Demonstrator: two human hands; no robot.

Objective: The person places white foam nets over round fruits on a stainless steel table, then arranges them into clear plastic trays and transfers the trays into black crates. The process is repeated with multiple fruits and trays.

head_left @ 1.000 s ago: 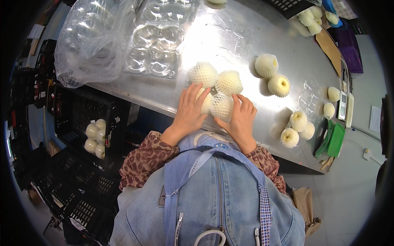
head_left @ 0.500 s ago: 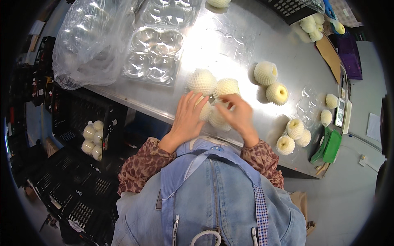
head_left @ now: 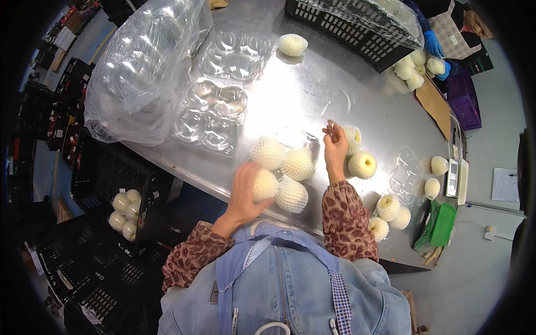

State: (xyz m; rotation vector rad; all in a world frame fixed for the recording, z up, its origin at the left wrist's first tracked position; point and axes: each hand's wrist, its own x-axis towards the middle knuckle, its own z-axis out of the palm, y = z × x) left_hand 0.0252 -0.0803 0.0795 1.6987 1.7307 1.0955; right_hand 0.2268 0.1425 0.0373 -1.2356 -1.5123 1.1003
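Several pale fruits in white foam nets (head_left: 298, 164) form a cluster near the table's front edge. My left hand (head_left: 243, 193), slightly blurred, touches the lower left fruit (head_left: 266, 186) with loosely extended fingers. My right hand (head_left: 335, 144) reaches above and right of the cluster, fingers apart and slightly bent, with no object visible in them. It is beside another pair of netted fruits (head_left: 362, 164), near a faint clear plastic shape (head_left: 329, 100). Clear moulded trays (head_left: 210, 134) lie to the left.
A plastic bag (head_left: 131, 78) lies at left; a black crate (head_left: 346, 33) stands at back. A co-worker's blue-gloved hands (head_left: 432, 44) are at upper right. More fruit (head_left: 389, 207), a scale (head_left: 453, 178) and green holder (head_left: 441, 223) sit right. Crates (head_left: 106, 173) stand below left.
My right hand has left the front cluster and moved up and to the right. My left hand remains at the lower left fruit. The whole view has shifted with my head.
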